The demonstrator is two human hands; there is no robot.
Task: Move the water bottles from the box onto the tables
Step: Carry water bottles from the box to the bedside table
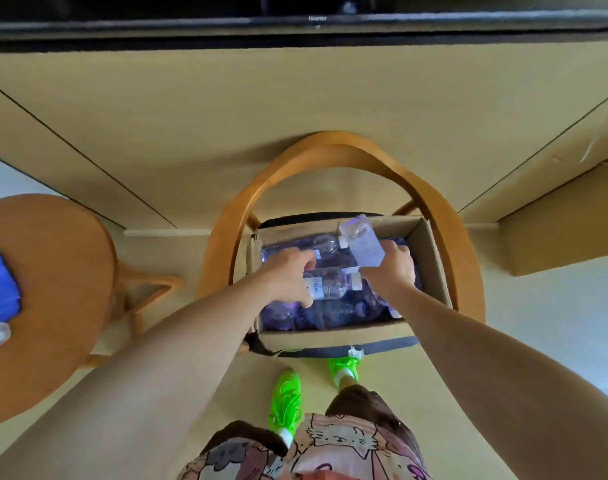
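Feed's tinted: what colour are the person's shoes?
Bright neon green shoes, clearest in the head view.

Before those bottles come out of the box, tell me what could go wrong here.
1. The right hand holds a bottle raised and tilted above the box; a loose grip might drop it back onto the others.
2. The left hand pinches a second bottle lying among packed ones, so it may snag or slip.
3. The box sits on a chair seat, not a table; pulling hard could shift it.
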